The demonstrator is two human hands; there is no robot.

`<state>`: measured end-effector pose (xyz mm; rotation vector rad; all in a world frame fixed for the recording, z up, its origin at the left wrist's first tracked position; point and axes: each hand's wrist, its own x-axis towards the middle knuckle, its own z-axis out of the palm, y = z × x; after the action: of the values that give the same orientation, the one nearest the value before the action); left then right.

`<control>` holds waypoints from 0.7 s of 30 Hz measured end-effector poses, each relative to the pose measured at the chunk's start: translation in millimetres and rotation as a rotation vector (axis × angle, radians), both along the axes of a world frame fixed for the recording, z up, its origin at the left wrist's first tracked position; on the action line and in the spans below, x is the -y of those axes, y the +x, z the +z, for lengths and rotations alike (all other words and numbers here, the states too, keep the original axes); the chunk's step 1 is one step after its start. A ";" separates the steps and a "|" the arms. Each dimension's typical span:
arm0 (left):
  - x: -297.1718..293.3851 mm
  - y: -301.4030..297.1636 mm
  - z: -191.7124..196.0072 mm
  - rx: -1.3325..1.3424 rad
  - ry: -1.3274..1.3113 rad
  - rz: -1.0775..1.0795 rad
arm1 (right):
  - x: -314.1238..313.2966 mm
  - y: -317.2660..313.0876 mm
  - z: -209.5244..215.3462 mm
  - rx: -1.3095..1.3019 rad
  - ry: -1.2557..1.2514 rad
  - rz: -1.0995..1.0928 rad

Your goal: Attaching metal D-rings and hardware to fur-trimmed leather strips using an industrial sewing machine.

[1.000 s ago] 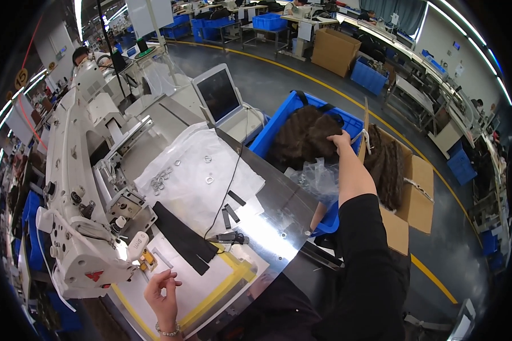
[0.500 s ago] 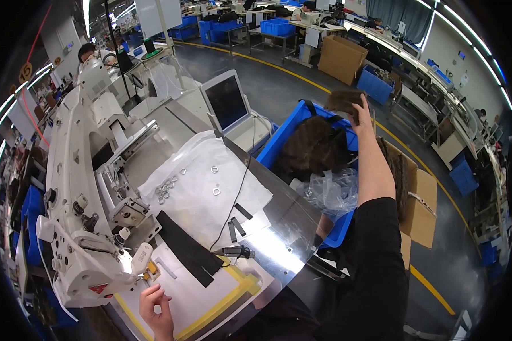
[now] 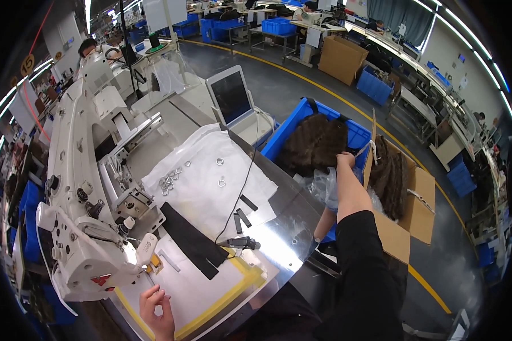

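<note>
In blue bin (image 3: 358, 134), brown fur (image 3: 314, 142) against right fingers (image 3: 343, 158), grip unclear, left fingers (image 3: 149, 296) half-curled

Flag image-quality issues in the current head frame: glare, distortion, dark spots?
Head view: strong glare whites out part of the metal tabletop; head view: fisheye bowing curves the yellow floor line, corners black; head view: the brown fur is dark, so the right hand's fingertip contact is hard to read; head view: the left hand is reasonably clear.
</note>
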<state>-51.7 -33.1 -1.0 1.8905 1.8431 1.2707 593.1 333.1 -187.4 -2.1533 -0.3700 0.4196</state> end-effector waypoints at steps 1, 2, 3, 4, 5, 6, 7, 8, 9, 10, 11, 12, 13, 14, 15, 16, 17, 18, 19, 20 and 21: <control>1.3 -1.4 -1.9 0.007 0.006 0.012 | 4.8 -3.9 12.5 0.036 -0.165 0.098; 2.6 -1.9 -3.5 0.013 0.012 0.023 | 5.1 -12.4 23.0 0.039 -0.169 0.095; 5.2 -3.0 -3.3 0.009 0.006 0.029 | -1.0 -38.2 34.3 0.035 -0.233 0.093; 7.3 -3.1 -2.6 -0.022 0.026 0.052 | -5.5 -61.1 47.6 0.030 -0.297 0.092; 8.3 -3.4 -1.5 -0.037 0.051 0.057 | -4.5 -61.4 63.6 0.073 -0.204 0.149; 8.3 -4.8 -2.5 -0.028 0.046 0.053 | -4.7 -61.8 77.6 0.117 -0.114 0.212; 7.3 -7.0 -4.4 -0.062 0.080 0.037 | -2.0 -59.3 92.6 0.184 -0.045 0.274; 9.5 -9.1 -3.8 -0.105 0.112 0.038 | 0.3 -63.3 107.8 0.243 0.026 0.355; 10.1 -6.9 -0.4 -0.107 0.104 0.064 | 6.5 -59.2 122.7 0.287 0.123 0.475; 6.8 0.2 3.2 -0.033 0.061 0.028 | 12.8 -54.2 141.9 0.328 0.221 0.597; 5.5 5.6 7.2 0.032 0.018 0.006 | 22.3 -65.1 159.9 0.425 0.286 0.679; 7.0 5.9 9.8 0.017 0.009 0.056 | 38.3 -86.1 182.1 0.513 0.362 0.766; 6.5 4.4 10.8 -0.024 0.019 -0.004 | 59.7 -117.7 211.7 0.471 0.412 0.821; 3.9 4.9 11.7 -0.048 0.034 -0.083 | 86.3 -144.6 244.7 0.449 0.455 0.859; 1.9 7.7 15.2 -0.040 0.035 -0.065 | 106.9 -160.9 267.6 0.453 0.457 0.878; 2.6 8.2 19.2 -0.117 0.026 -0.099 | 119.7 -180.4 279.5 0.491 0.460 1.010; 1.2 9.6 20.5 -0.186 0.013 -0.143 | 130.7 -195.5 284.6 0.534 0.456 1.135; 0.8 10.2 22.7 -0.181 0.012 -0.124 | 141.9 -209.4 289.2 0.561 0.503 1.243; 0.7 9.7 22.2 -0.229 -0.007 -0.155 | 151.2 -225.2 289.5 0.545 0.485 1.347; 0.4 9.7 22.1 -0.277 -0.027 -0.188 | 160.9 -241.6 288.3 0.529 0.465 1.449; 1.0 9.9 22.0 -0.287 -0.067 -0.204 | 170.6 -263.0 281.2 0.476 0.450 1.535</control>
<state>-41.8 -34.1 20.9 2.2516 1.7342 0.9010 330.2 162.5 93.8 -1.1247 -2.1485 0.5295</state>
